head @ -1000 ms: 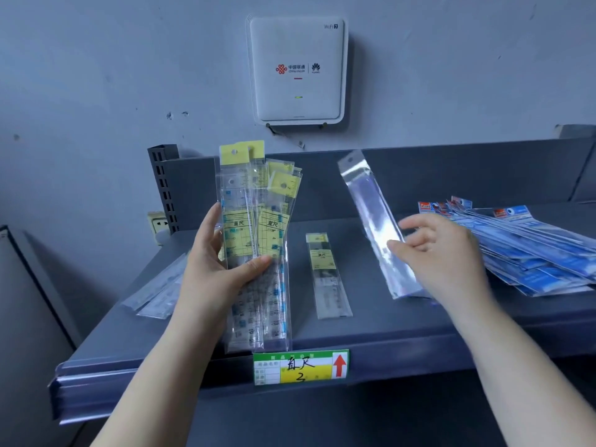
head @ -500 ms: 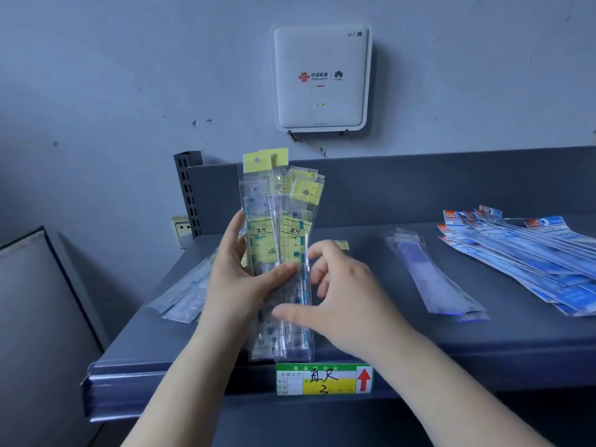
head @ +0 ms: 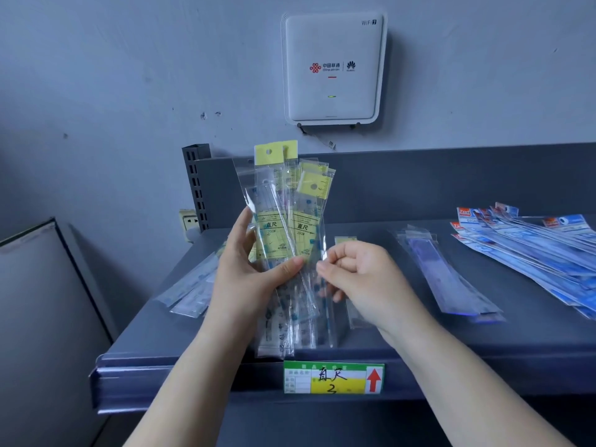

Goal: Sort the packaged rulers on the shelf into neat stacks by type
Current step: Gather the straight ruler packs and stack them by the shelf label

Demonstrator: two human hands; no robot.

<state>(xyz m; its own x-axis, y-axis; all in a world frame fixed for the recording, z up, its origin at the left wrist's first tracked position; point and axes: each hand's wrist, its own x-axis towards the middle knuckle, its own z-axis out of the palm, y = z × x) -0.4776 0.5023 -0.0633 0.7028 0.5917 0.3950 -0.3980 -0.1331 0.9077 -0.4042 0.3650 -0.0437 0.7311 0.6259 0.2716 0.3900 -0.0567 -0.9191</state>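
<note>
Your left hand (head: 254, 279) grips the fanned yellow-label rulers (head: 290, 240) upright above the shelf (head: 419, 343) while your right hand (head: 358, 279) pinches their edge, so you seem mid-squaring; next, align them into one stack.

Hidden and cropped items

The right hand (head: 361, 279) covers most of the single pack (head: 346, 241) lying behind it. The blue packs (head: 532, 246) run off the right edge. Small print on the shelf tag (head: 333, 377) is illegible.
</note>
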